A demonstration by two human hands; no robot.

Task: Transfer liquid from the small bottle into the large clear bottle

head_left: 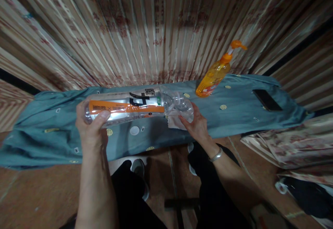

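Note:
A large clear plastic bottle (125, 106) with an orange, silver and black label lies level above the blue-green cloth, its narrow end pointing right. My left hand (92, 121) is closed around its base, thumb on the near side. At the narrow end, my right hand (196, 125) is closed on a clear, rounded plastic piece (187, 109); whether this is separate from the bottle I cannot tell. Under it shows a pale, tissue-like sheet (175, 122). On the cloth below the bottle lies a white round disc (134, 130).
The blue-green cloth (239, 114) covers a long, narrow bench. Toward the back stands a pump bottle (212, 78) of orange liquid. A dark phone (267, 100) lies at the right. Pleated curtains (145, 24) hang behind, and a dark bag-like bundle (307, 196) is on the lower right.

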